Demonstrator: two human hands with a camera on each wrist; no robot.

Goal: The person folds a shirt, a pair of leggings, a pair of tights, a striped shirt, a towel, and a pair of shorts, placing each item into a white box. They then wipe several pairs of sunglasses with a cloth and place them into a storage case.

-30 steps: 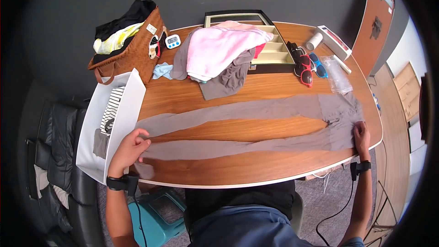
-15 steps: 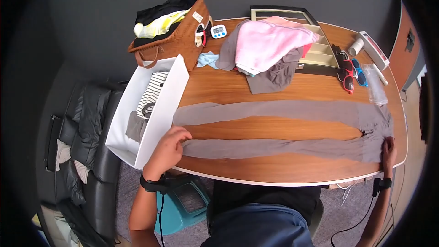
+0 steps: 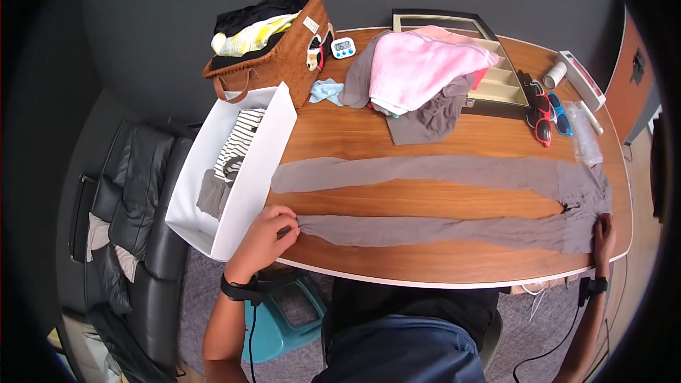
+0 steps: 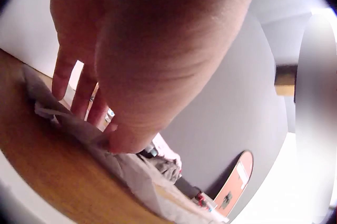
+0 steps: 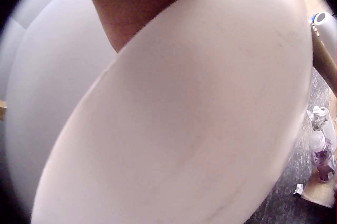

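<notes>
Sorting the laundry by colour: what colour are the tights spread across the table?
The tights are grey-taupe and sheer; the head view shows them best.

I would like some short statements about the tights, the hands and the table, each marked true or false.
1. The grey tights lie stretched flat across the table. True.
2. The left hand pinches the toe end of the near leg. True.
3. The right hand holds the red sunglasses. False: it rests at the waist end of the tights; the red sunglasses lie apart.
4. The white box is empty. False: folded clothes lie inside.
</notes>
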